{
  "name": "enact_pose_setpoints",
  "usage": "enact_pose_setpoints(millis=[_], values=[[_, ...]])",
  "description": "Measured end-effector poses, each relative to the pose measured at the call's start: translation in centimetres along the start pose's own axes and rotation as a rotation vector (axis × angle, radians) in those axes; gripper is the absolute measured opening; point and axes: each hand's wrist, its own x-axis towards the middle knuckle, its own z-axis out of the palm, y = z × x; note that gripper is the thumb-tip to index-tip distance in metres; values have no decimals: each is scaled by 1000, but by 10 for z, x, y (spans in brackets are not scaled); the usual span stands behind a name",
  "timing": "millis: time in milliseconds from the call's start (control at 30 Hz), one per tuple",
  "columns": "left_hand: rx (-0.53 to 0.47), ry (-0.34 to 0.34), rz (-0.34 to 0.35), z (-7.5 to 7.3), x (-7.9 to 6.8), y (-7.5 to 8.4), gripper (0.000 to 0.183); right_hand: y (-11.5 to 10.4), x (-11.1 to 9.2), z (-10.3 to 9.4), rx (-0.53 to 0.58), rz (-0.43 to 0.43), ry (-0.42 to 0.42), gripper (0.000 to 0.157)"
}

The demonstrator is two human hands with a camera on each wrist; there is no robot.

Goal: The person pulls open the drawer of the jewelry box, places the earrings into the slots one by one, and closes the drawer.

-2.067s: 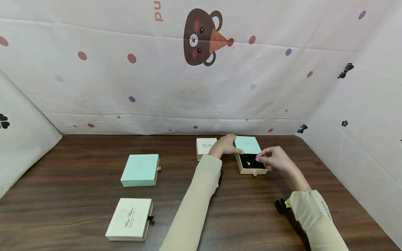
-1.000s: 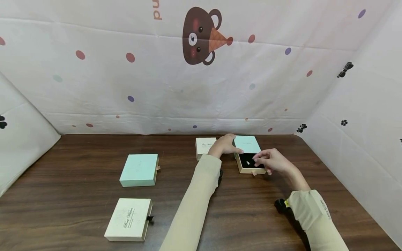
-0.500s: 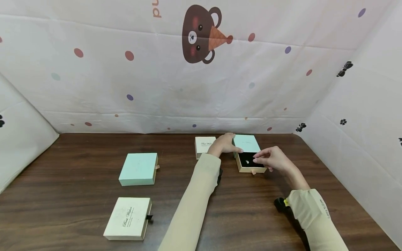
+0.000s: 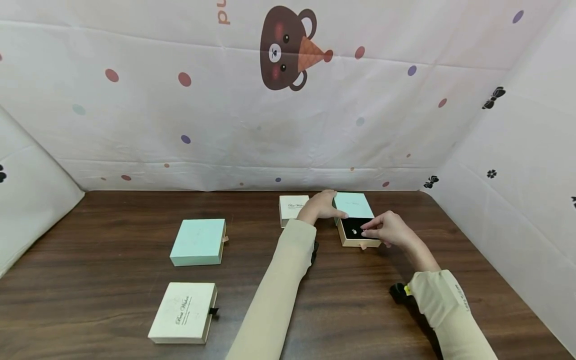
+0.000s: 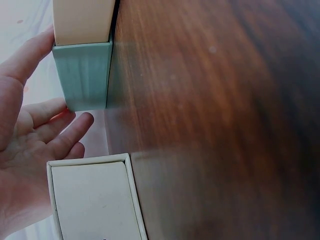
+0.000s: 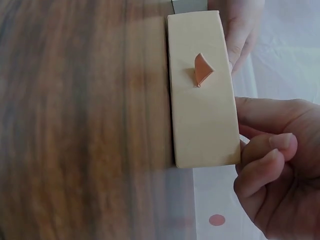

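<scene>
At the back right of the table, a mint-green gift box (image 4: 354, 204) has its cream drawer (image 4: 351, 243) pulled out toward me. On the drawer's black insert (image 4: 348, 224) lies a tiny shiny piece of jewelry (image 4: 354, 231). My left hand (image 4: 321, 206) holds the box sleeve at its left side, thumb near where the drawer emerges and fingers at the far end. My right hand (image 4: 392, 229) is over the drawer's right part, thumb and forefinger pinched low over the insert, a tiny light speck between the tips. In the right wrist view, the drawer front (image 6: 205, 125) bears a pink ribbon tab (image 6: 202, 70).
A small white box (image 4: 290, 210) stands just left of my left hand. Farther left are another mint-green box (image 4: 198, 240) and, nearer me, a white box (image 4: 182, 310) with a black tab. A patterned white cloth (image 4: 202, 110) backs the dark wooden table (image 4: 351, 305).
My right hand's fingertips have shifted slightly left and down over the black insert, close to the shiny piece. The left hand keeps its hold on the box. The head view has tilted slightly.
</scene>
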Motion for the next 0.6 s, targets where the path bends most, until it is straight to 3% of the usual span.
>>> enact_pose_setpoints(millis=[367,600], values=[[21,-11,-3,-1,-1,1,81,0,1,1,3,30,28,24],[3,-28,-16,0,4,-1,84,-2,-1,0,9,27,-3,22]])
